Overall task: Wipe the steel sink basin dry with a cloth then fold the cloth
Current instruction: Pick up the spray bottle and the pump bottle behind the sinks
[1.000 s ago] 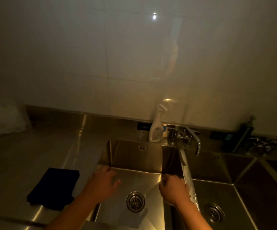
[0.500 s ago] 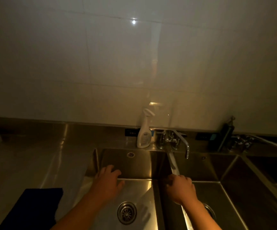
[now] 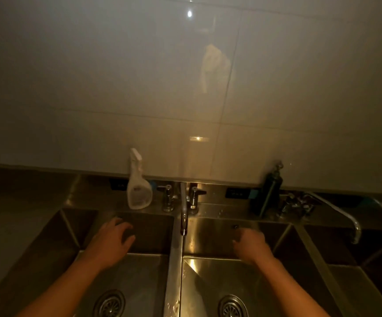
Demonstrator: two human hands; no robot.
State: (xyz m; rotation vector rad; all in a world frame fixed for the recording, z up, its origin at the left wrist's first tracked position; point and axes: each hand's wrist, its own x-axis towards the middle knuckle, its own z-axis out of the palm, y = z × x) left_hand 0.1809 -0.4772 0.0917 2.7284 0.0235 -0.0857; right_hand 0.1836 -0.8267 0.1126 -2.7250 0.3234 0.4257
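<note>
Pretty dim room, glossy white tile wall (image 3: 117, 88) up back, steel counter (image 3: 14, 225) below it. Three sunken basins side by side: left basin (image 3: 144, 282) and middle basin (image 3: 208, 282), a round drain (image 3: 110, 304) in each, plus a darker right basin (image 3: 379, 289). Faucet (image 3: 184, 216) over the divider. Spray bottle (image 3: 137, 193) and dark pump bottle (image 3: 269, 195) upright on the back ledge. Left hand (image 3: 111, 244) over the left basin, grip wide, fingers spread, holding nothing. Right hand (image 3: 251, 247) over the middle basin near its back wall, too blurry, can't tell the grip.
</note>
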